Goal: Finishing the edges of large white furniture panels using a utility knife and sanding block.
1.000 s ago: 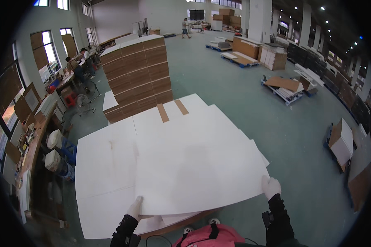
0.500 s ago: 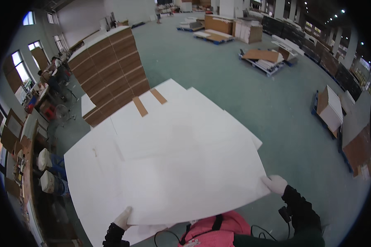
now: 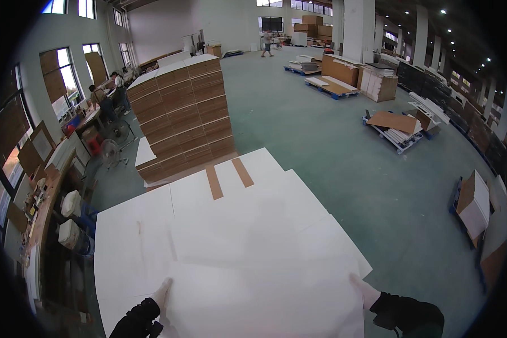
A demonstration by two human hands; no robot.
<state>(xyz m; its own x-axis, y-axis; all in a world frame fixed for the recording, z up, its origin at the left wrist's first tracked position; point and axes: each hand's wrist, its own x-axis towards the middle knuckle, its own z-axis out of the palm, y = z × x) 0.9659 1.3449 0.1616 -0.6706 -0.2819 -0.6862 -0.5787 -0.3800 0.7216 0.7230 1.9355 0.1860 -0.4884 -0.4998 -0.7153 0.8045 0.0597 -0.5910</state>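
Observation:
A large white panel lies level before me, over other white boards stacked beneath. My left hand, in a pale glove, grips its left edge with the thumb along the top. On the opposite edge my right hand, gloved too, is closed the same way. The fingers under the panel are hidden, and its near edge runs out of the picture. Two narrow brown strips lie apart at the far end of the boards.
Behind the boards rises a tall stack of brown-sided panels. A cluttered workbench, white-topped buckets and a fan stand left. Pallets with boards sit on the green floor to the right. Two people work by the windows.
My view has tilted upward, so the panel's near edge and the pink clothing have left the picture. Both hands still hold the panel by its sides.

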